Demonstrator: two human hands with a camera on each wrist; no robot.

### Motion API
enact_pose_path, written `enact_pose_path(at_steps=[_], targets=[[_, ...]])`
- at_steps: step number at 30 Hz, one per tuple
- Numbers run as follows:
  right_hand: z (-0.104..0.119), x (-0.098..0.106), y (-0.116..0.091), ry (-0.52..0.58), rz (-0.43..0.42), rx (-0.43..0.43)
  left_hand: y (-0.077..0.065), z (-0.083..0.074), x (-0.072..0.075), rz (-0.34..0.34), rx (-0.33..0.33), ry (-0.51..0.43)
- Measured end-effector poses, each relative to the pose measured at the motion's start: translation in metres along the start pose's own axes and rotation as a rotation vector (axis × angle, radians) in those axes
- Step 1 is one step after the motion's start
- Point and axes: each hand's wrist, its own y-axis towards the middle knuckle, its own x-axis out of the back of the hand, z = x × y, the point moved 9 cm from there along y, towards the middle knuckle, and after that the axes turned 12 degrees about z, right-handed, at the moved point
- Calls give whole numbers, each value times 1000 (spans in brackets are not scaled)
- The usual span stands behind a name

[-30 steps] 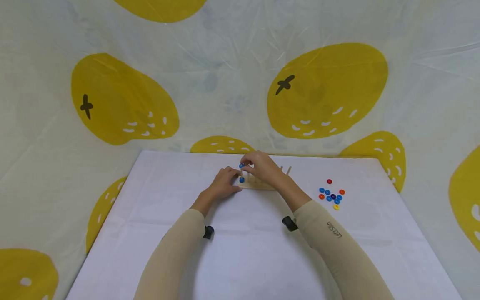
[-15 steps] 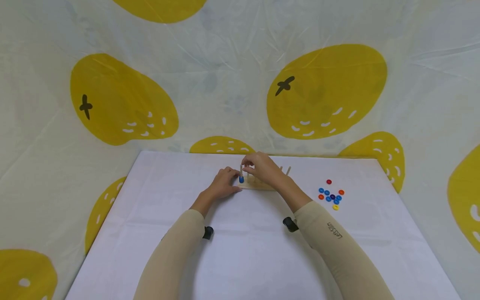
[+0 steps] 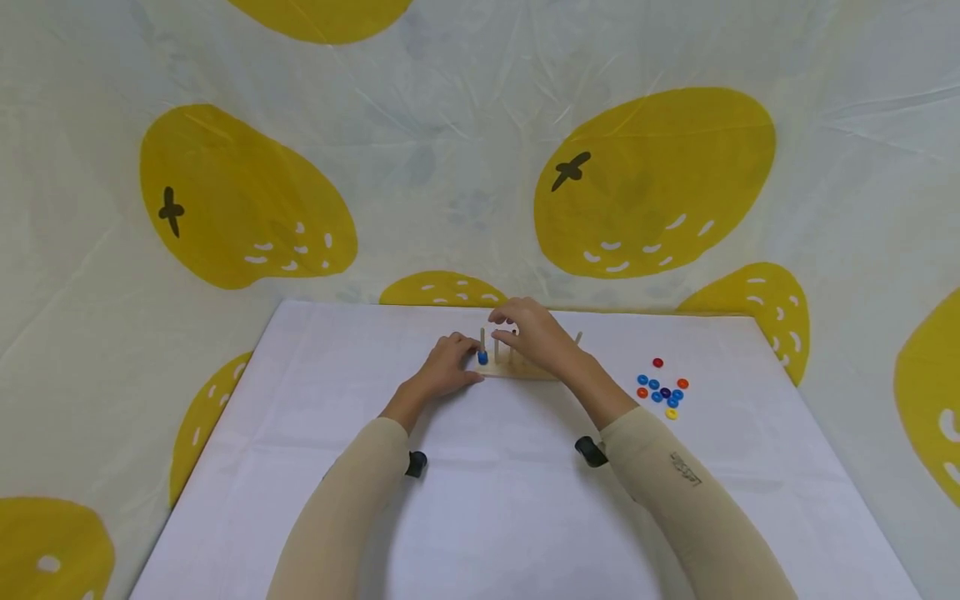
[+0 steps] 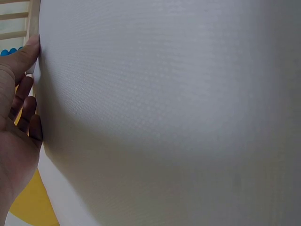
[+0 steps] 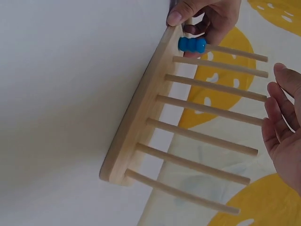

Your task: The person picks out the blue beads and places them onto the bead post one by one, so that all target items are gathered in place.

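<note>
Your left hand (image 3: pixel 447 367) grips the 9 o'clock end of the wooden peg rack (image 5: pixel 141 108); your right hand (image 3: pixel 542 337), empty and relaxed, hovers by its pegs. Three blue rings (image 5: pixel 192 44) fill one peg; six other pegs (image 5: pixel 202 137) appear bare. Ten loose rings (image 3: pixel 665 392) at 4 o'clock suggest early progress. The tabletop (image 3: pixel 487 500) edge runs close at 12, with room toward 6.

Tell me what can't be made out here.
Head view: some pegs, hidden behind the right hand.
Left wrist view: most of the wooden stand, cut off by picture edges.
Right wrist view: part of the right hand, past the right edge.
Head view: sleeve lettering, too small to read.
</note>
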Motion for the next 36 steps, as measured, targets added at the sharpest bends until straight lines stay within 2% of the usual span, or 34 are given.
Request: enact_pose_path(at_steps=[13, 25, 30, 36], targets=[[-9, 38, -39, -29, -93, 18, 0, -1, 0, 17, 15, -5], [-45, 71, -96, -66, -238, 33, -1, -3, 0, -3, -15, -5], [-65, 75, -120, -92, -271, 7, -1, -3, 0, -4, -15, 0], [-95, 76, -146, -89, -263, -109, -1, -3, 0, 5, 1, -13]])
